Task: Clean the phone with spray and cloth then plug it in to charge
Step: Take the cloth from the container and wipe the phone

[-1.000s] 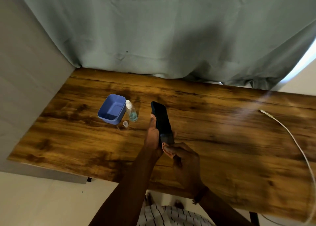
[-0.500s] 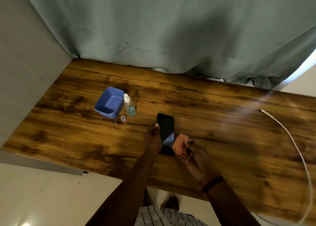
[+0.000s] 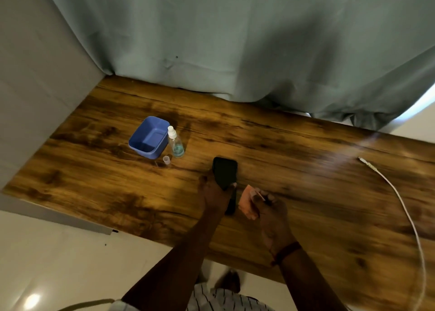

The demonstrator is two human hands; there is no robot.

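Dark-grained wooden table [image 3: 294,169] set against a grey-green curtain [image 3: 235,40], with pale wall [image 3: 35,99] on the left and pale floor [image 3: 70,263] below the near edge; all of it from the single head view. Slightly toward the near edge, about mid-table: one black phone [image 3: 224,173], gripped round its lower half by the left hand [image 3: 213,193], fingers curled about it. Cannot tell whether its lower end rests on the wood or hangs just above. Long axis running almost straight away from the body, screen side up. Just to its right, the right hand [image 3: 270,207], pinching one salmon-coloured cloth [image 3: 246,202] between thumb and fingers. Cloth beside the phone's lower half, near it but seemingly not on the screen. Probably mid-wipe, so the likely coming move turns on this: phone directly left of the cloth, a short sideways carry, then strokes along the long axis. Farther left and back: one spray bottle [image 3: 176,143] standing upright, one small loose cap [image 3: 166,159] just in front of it, one blue tub [image 3: 149,136] touching or nearly touching the bottle. Well apart on the far right: one white charging cable [image 3: 404,212], its plug [image 3: 362,160] pointing toward the table's middle. Right hand nearer that plug, yet occupied by the cloth. Tally: two hands, one of each thing named.
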